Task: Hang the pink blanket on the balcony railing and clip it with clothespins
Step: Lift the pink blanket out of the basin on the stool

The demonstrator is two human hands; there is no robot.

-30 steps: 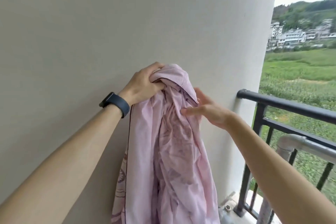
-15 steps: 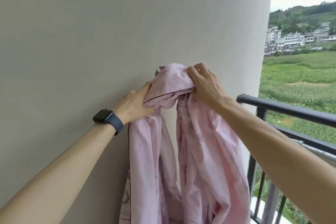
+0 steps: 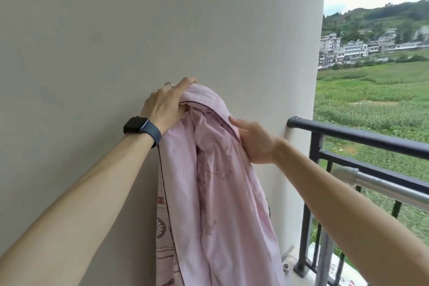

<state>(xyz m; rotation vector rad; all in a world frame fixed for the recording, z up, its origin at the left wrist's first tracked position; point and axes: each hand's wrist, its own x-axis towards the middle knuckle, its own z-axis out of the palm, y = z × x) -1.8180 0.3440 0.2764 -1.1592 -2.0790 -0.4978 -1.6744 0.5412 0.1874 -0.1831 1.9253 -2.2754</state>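
Note:
The pink blanket (image 3: 216,204) hangs bunched in front of a pale wall, its dark-piped edge and patterned side showing at the lower left. My left hand (image 3: 166,105), with a dark watch on the wrist, grips the top of the bunch. Lower on the blanket's right side, my right hand (image 3: 255,140) clutches a fold along the piped edge. The black balcony railing (image 3: 362,137) starts at the wall to the right, about level with my right hand. No clothespins are in view.
The pale wall (image 3: 162,25) fills the left and centre. A silver metal pipe (image 3: 380,187) runs along the inside of the railing below its top bar. Beyond the railing are green fields and distant buildings. The balcony's floor edge (image 3: 308,280) shows at bottom right.
My left hand has moved up to the top of the bunch. My right hand has dropped from the top to a fold lower on the right side.

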